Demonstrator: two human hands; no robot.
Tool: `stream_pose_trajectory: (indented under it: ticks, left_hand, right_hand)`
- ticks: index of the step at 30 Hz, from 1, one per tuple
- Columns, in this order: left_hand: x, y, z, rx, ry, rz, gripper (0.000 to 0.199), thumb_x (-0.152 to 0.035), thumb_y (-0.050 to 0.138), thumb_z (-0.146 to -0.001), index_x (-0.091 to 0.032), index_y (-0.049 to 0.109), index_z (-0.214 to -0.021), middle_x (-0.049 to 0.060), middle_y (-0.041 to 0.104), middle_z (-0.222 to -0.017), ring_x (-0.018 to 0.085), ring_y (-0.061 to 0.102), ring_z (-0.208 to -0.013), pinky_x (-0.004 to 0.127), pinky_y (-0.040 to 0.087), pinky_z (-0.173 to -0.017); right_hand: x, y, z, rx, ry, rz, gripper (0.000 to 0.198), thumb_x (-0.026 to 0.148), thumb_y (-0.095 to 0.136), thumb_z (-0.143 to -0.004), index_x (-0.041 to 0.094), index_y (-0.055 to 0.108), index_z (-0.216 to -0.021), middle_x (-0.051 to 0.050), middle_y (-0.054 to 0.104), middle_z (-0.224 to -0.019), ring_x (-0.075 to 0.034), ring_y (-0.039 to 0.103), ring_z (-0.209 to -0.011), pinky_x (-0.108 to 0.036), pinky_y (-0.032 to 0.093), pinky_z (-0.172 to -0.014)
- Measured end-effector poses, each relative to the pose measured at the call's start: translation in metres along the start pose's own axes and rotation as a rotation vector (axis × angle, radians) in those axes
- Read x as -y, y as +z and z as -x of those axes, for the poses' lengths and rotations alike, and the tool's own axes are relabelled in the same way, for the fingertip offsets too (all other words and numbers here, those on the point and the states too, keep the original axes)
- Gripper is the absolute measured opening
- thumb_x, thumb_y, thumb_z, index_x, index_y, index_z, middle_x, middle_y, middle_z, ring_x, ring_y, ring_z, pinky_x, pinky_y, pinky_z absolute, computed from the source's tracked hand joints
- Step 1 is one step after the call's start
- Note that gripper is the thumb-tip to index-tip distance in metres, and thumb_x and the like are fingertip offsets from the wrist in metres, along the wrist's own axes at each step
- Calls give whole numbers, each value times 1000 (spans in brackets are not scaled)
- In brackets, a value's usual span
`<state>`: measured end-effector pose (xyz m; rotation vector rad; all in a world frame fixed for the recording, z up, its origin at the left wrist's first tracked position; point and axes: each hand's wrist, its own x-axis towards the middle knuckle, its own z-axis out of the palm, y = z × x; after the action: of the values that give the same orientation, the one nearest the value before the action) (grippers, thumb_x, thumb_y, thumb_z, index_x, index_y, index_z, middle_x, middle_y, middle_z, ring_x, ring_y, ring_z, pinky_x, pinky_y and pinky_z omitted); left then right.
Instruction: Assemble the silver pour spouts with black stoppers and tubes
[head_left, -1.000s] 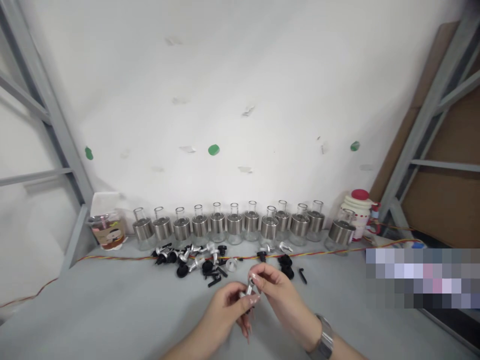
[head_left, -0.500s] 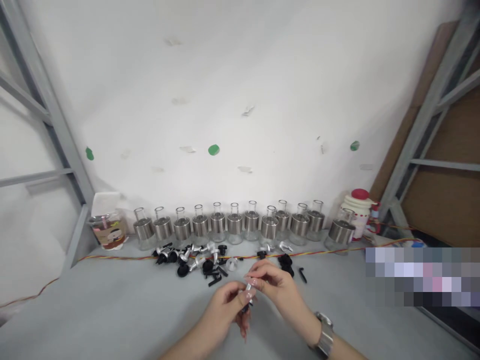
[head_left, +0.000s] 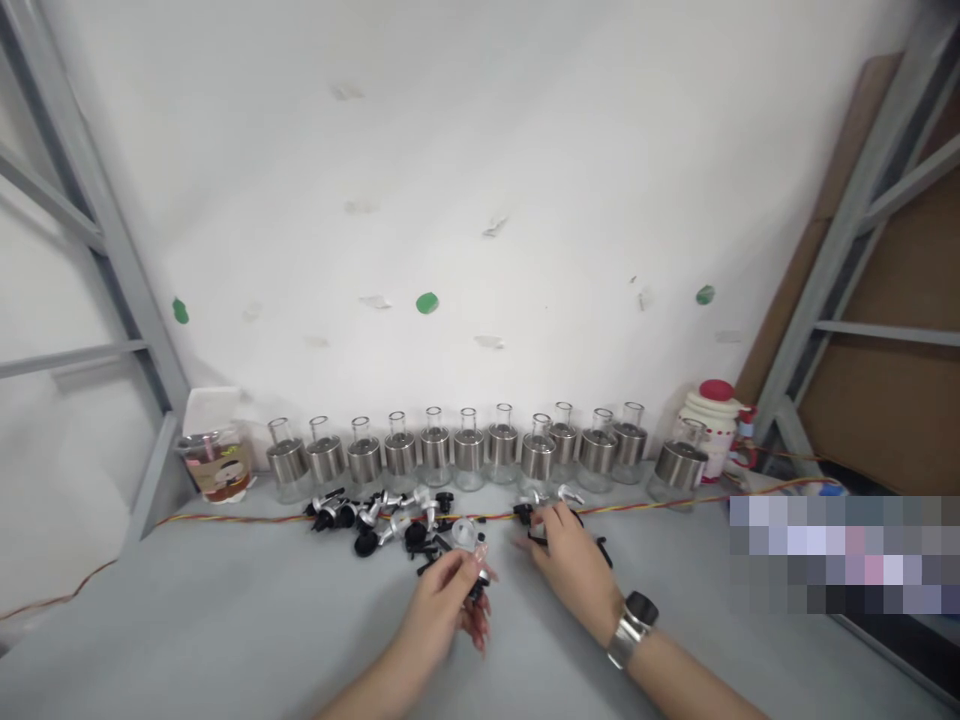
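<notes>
My left hand (head_left: 448,592) is closed on a small silver and black spout piece (head_left: 477,586), held just above the grey table (head_left: 225,610). My right hand (head_left: 568,557), with a watch on its wrist, lies further back with its fingers spread. Its fingertips rest among loose black parts (head_left: 534,527) by the twisted wire. I cannot see anything gripped in it. A heap of black and silver spout parts (head_left: 375,520) lies left of both hands. Behind them, a row of glass bottles with steel collars (head_left: 469,452) lines the wall.
A red and yellow twisted wire (head_left: 247,517) runs along the table in front of the bottles. A drink cup (head_left: 215,465) stands at the left end and a white and red flask (head_left: 713,420) at the right. Grey metal rack posts (head_left: 112,250) flank the table.
My hands have separated. The right hand let go of the spout piece and moved back and right to the black parts; the left hand keeps the piece and has dropped slightly.
</notes>
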<state>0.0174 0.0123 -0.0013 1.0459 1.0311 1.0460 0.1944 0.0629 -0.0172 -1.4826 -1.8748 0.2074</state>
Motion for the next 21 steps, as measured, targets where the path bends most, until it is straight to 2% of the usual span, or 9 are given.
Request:
stream_pose_trajectory:
  ticks: [3,7,10,13,17,21]
  left_hand:
    - [2,0,0,-6,10,-6,48,-62,54,-61,-14,53,-67,-4,50,-46,9,49,-33,20,40,-32]
    - [1,1,-2,-21,15,40,46,-60,56,-62,-14,49,-61,-1,55,-55,10,53,-39,23,44,-36]
    - [-1,2,-2,-16,9,57,45,-57,63,-56,-15,47,-62,0,57,-60,11,55,-43,24,46,-39]
    - [0,3,-1,-12,27,39,44,-54,66,-55,-15,48,-65,-1,55,-59,11,55,-43,24,47,-41]
    - [6,2,-1,-35,65,27,39,-50,65,-58,-16,50,-66,-2,52,-62,11,55,-46,24,47,-42]
    - [11,0,-3,-80,92,3,35,-49,60,-62,-19,44,-66,-5,49,-52,9,49,-39,20,40,-36]
  right_hand:
    - [-3,9,1,17,2,9,4,16,55,-70,16,56,-75,-10,54,-79,-26,53,-75,-35,38,-69]
    - [-6,14,1,27,16,-104,11,9,48,-71,17,54,-73,-9,53,-78,-24,52,-73,-36,37,-72]
    - [-6,11,-1,34,41,-246,10,13,47,-72,19,51,-65,-6,52,-75,-21,50,-71,-33,37,-71]
    - [-4,6,-5,62,104,-423,12,22,50,-71,20,50,-60,-2,50,-68,-19,49,-66,-31,38,-64]
    - [4,1,-4,183,219,-714,22,38,54,-71,18,52,-63,2,47,-55,-14,48,-54,-27,38,-55]
    - [20,-6,7,296,324,-962,28,43,56,-71,15,57,-70,0,52,-60,-13,52,-56,-26,41,-56]
